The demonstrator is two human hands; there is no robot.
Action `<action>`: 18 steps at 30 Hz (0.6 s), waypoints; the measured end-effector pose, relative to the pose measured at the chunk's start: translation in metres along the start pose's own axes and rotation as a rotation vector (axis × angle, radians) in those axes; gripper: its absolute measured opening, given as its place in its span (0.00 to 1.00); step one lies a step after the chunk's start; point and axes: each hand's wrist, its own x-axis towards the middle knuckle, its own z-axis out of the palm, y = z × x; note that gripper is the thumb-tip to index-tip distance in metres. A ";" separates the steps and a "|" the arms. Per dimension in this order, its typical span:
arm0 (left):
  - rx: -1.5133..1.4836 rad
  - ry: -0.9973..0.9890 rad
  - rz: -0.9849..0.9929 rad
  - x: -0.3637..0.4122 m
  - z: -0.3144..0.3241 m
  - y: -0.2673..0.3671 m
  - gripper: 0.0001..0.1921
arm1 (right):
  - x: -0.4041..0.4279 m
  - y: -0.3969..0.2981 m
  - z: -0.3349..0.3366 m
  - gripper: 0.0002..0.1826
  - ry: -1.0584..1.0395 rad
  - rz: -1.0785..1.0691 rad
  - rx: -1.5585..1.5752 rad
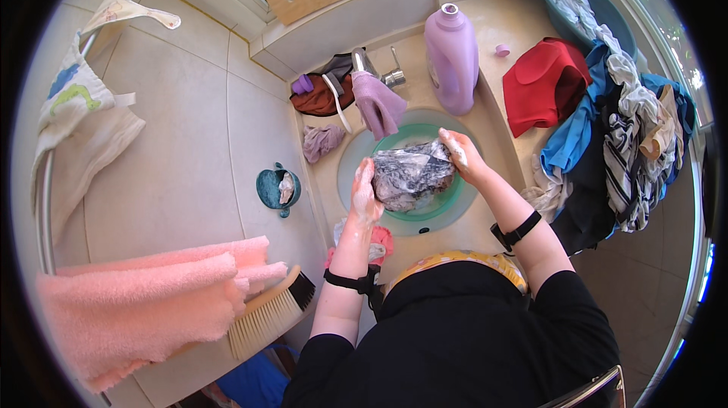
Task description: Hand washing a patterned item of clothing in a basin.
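Observation:
A dark, soapy cloth (413, 176) is stretched between my hands, streaked with white lather. My left hand (365, 194) grips its left end, foam on the skin. At the right end, my right hand (458, 153) holds the cloth with soapy fingers. Under it sits a green plastic basin (407, 216) with some water, set inside the round washbasin (352, 203). A purple washcloth (377, 102) hangs over the faucet (359, 59) just beyond the basin. What kind of garment the soapy cloth is, I cannot tell.
A purple detergent bottle (452, 61), uncapped, stands behind the basin; its pink cap (501, 50) lies on the counter. Heaped laundry (620, 140) and a red garment (545, 86) cover the right side. Left are a wall-mounted teal cup (278, 189), a pink towel (148, 300) and a brush (273, 311).

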 end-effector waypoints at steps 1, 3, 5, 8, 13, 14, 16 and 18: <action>-0.001 0.001 -0.002 0.000 0.004 0.001 0.10 | -0.003 -0.003 0.004 0.19 0.001 0.001 0.000; -0.028 -0.003 -0.098 -0.004 0.013 0.003 0.16 | -0.009 -0.009 0.012 0.18 -0.062 0.075 0.146; 0.255 -0.064 -0.204 -0.001 0.007 -0.007 0.17 | -0.009 -0.009 0.018 0.16 -0.147 0.075 0.077; 0.799 -0.086 -0.222 0.000 0.009 -0.011 0.15 | -0.006 -0.010 0.031 0.15 -0.229 0.022 0.067; 0.585 -0.036 -0.069 0.003 0.005 0.004 0.12 | 0.001 -0.019 0.004 0.19 -0.394 -0.065 -0.428; 0.458 -0.011 -0.063 0.003 0.005 0.003 0.11 | 0.001 -0.015 0.002 0.21 -0.458 -0.082 -0.538; 0.197 -0.002 -0.039 0.000 0.013 0.003 0.11 | -0.006 -0.020 0.008 0.26 -0.522 -0.095 -0.970; 0.079 0.040 -0.046 -0.002 0.011 0.005 0.11 | -0.005 -0.021 0.005 0.22 -0.553 -0.139 -1.143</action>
